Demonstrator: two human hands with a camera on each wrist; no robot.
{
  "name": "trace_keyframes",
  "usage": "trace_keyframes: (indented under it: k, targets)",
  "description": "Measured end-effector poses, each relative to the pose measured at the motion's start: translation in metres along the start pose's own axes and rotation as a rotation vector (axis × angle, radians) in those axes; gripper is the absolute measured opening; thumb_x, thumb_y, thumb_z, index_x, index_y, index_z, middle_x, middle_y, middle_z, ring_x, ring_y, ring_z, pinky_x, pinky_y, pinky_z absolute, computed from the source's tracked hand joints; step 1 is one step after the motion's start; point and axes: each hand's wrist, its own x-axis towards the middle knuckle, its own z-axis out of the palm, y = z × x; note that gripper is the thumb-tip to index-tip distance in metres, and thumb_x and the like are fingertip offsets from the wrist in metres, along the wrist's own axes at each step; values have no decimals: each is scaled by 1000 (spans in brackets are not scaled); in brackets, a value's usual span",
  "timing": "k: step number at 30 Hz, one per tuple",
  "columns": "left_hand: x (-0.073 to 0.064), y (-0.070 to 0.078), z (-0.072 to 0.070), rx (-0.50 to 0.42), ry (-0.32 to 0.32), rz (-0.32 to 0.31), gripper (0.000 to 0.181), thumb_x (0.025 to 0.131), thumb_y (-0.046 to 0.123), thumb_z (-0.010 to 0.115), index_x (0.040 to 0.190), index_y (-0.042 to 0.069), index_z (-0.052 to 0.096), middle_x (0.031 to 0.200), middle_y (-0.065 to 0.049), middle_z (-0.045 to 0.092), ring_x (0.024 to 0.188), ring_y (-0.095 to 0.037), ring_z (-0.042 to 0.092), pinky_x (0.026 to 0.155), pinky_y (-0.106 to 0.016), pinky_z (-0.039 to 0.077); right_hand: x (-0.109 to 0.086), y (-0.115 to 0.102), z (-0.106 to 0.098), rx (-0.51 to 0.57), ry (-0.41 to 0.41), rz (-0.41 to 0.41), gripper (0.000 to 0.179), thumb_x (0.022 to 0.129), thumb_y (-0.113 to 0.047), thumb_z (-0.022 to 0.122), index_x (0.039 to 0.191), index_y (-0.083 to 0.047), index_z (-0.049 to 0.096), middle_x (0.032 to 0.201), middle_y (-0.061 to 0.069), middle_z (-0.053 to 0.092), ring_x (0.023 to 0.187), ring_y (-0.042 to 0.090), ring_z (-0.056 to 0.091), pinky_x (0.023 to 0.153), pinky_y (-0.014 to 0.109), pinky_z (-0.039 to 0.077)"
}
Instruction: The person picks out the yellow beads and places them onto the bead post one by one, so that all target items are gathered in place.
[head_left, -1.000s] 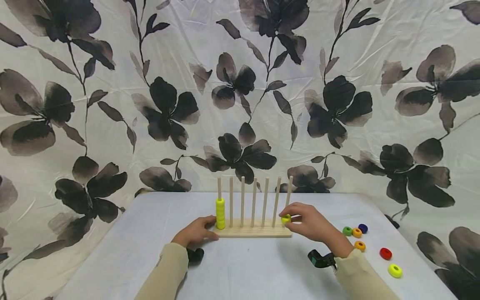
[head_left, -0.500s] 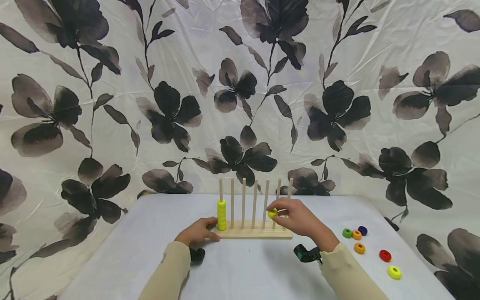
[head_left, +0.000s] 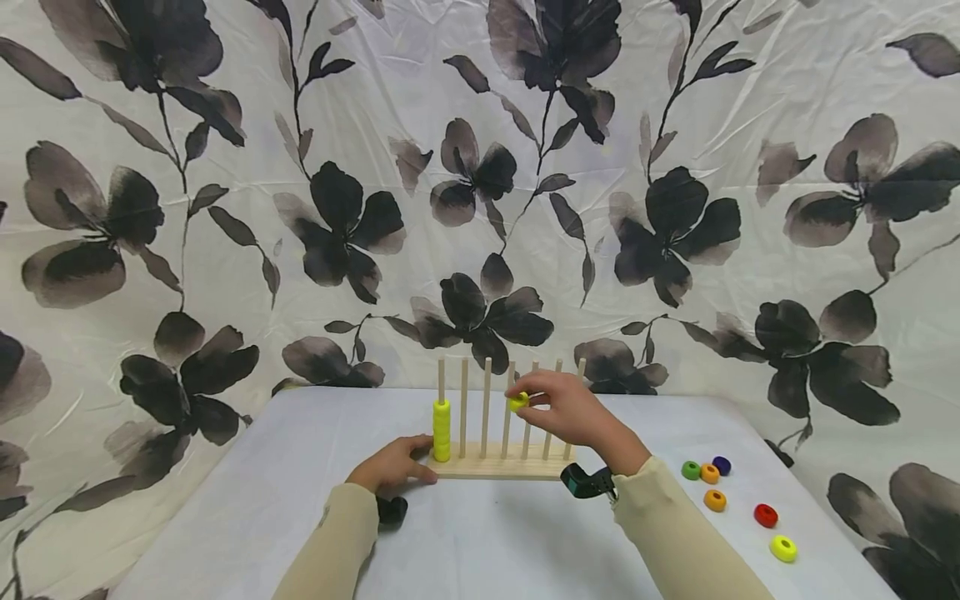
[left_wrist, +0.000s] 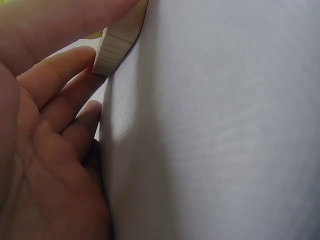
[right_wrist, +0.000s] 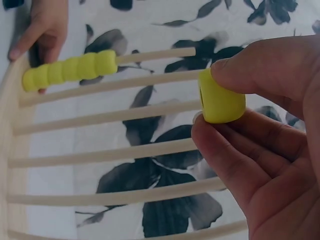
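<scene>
A wooden peg rack [head_left: 487,468] with a row of upright pegs stands on the table. Several yellow beads [head_left: 442,431] are stacked on its leftmost peg. My left hand [head_left: 396,463] holds the left end of the base, thumb in front and fingers behind; the left wrist view shows the fingers [left_wrist: 75,65] against the board's end [left_wrist: 112,52]. Between thumb and fingertips my right hand [head_left: 566,408] pinches one yellow bead [right_wrist: 222,100], raised in front of the middle pegs and off any peg. In the right wrist view, the bead's hole faces left.
On the right of the white-covered table [head_left: 480,550] lie a green bead [head_left: 690,470], a purple bead [head_left: 722,465], two orange beads [head_left: 715,500], a red bead [head_left: 766,515] and a loose yellow bead [head_left: 783,548]. A floral cloth [head_left: 480,167] hangs behind.
My right hand has carried the yellow bead leftward and up, from beside the rightmost peg to the middle pegs. My left hand has stayed at the base's left end.
</scene>
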Motion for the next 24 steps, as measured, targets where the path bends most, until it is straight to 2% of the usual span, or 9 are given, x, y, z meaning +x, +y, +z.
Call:
trace_keyframes:
  k: [12, 24]
  targets:
    - [2, -3, 0, 15, -15, 40, 78, 71, 29, 85, 141, 16, 51, 150, -12, 45, 143, -38, 33, 114, -61, 25, 27, -20, -5, -7, -2, -24, 23, 91, -12, 64, 113, -15, 68, 112, 0, 67, 103, 15, 66, 91, 28, 56]
    - [3, -4, 2, 53, -6, 46, 78, 72, 29, 84, 141, 15, 51, 149, -12, 46, 142, -37, 35, 115, -60, 26, 42, -24, -3, -10, -7, -29, 23, 91, -12, 65, 114, -16, 68, 111, 0, 67, 102, 14, 66, 91, 27, 56]
